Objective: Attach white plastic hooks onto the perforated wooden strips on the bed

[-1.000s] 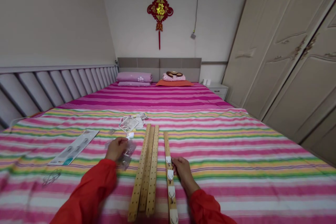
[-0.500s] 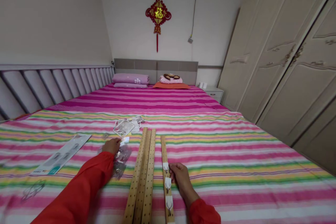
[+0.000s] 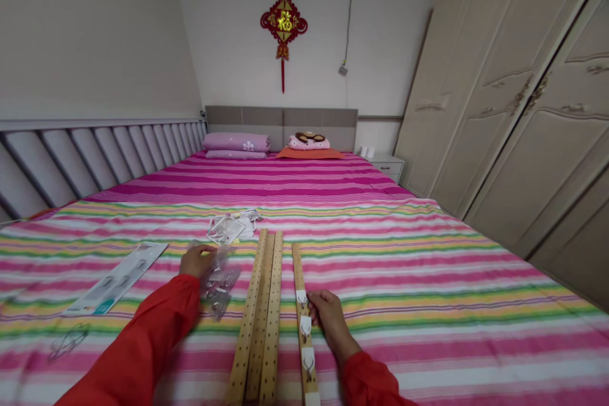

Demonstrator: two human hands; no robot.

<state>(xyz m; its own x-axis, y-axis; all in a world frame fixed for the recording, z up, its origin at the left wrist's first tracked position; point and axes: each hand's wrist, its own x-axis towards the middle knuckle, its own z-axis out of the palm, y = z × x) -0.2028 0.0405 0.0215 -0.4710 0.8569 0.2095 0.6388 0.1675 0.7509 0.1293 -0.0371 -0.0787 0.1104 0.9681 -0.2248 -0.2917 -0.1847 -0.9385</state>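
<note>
On your left, a long hook card lies slantwise on the striped bedspread. Next, your left hand has its fingers curled in at the clear plastic packets; I cannot tell whether they pinch one. Then come three perforated wooden strips, side by side, and a single wooden strip bearing white-backed hooks (the nearest is cut off). Your right hand sits bent-fingered beside the farthest hook, its grip unclear.
</note>
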